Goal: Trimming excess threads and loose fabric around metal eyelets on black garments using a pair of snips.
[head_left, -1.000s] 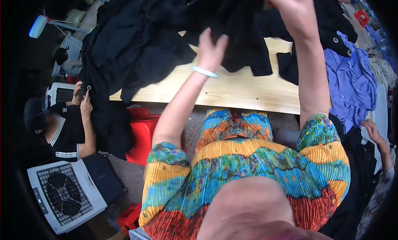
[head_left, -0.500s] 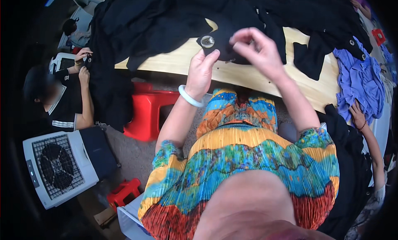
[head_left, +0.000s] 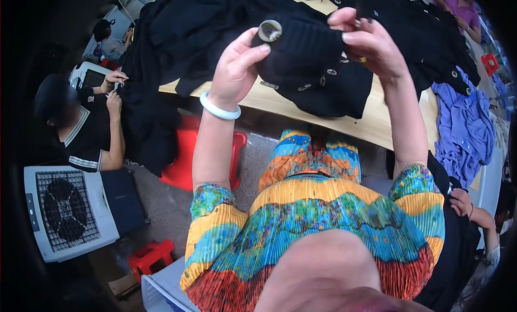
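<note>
My left hand (head_left: 236, 69) is closed on the edge of a black knit garment (head_left: 309, 48), thumb just below a large round grey-brown button (head_left: 270, 30). A ribbed band of the garment stretches across to my right hand (head_left: 374, 43). That hand's fingers are curled at the band's other end, with black cloth between thumb and forefinger; the exact grip is partly hidden. Several smaller shiny buttons (head_left: 323, 79) show on the cloth beneath. The lower part of the garment hangs over the near edge of the wooden table (head_left: 253, 102).
More black garments (head_left: 204, 21) are heaped over the table. Purple cloth (head_left: 464, 123) lies at the right, near a co-worker's hand (head_left: 461, 202). At left sit another person (head_left: 91, 123), a red stool (head_left: 186, 156) and a white fan unit (head_left: 70, 212).
Both hands have risen and moved apart, the left one leftward and the right one rightward. The garment is lifted with its ribbed band spread, and more buttons show.
</note>
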Available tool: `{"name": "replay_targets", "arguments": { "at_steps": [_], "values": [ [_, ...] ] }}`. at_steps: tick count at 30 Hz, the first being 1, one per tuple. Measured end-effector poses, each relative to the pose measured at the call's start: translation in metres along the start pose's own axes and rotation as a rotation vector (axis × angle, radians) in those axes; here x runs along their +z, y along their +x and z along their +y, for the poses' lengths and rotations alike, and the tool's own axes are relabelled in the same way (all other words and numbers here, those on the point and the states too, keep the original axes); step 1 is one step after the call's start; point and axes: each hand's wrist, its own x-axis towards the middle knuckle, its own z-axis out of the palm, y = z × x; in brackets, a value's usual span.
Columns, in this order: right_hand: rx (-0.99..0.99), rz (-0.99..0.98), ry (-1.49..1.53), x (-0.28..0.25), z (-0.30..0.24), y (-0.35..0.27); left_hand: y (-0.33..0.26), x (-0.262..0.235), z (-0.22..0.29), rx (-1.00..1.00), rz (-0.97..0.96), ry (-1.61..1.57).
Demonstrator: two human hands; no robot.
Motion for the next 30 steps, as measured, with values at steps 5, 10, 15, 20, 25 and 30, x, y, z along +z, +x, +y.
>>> {"name": "replay_targets", "arguments": {
  "at_steps": [5,10,15,20,25,30],
  "values": [
    [0.286,-0.050,-0.227,-0.001,0.013,-0.017,0.006,-0.001,-0.024,-0.173,-0.071,-0.023],
    [0.389,0.029,-0.084,-0.002,0.048,-0.019,0.012,-0.001,-0.045,-0.244,-0.072,0.016],
    [0.434,0.135,0.228,0.006,0.071,-0.026,-0.001,-0.003,-0.058,-0.147,0.090,0.259],
    [0.438,0.172,0.481,0.008,0.087,-0.031,-0.024,0.023,-0.074,0.370,0.476,0.933],
    [0.431,0.149,0.375,0.018,0.087,-0.034,-0.027,0.034,-0.084,0.260,0.430,1.015],
    [0.406,0.166,0.458,0.011,0.086,-0.039,-0.022,0.038,-0.078,-0.076,0.336,0.157]
  ]
}}
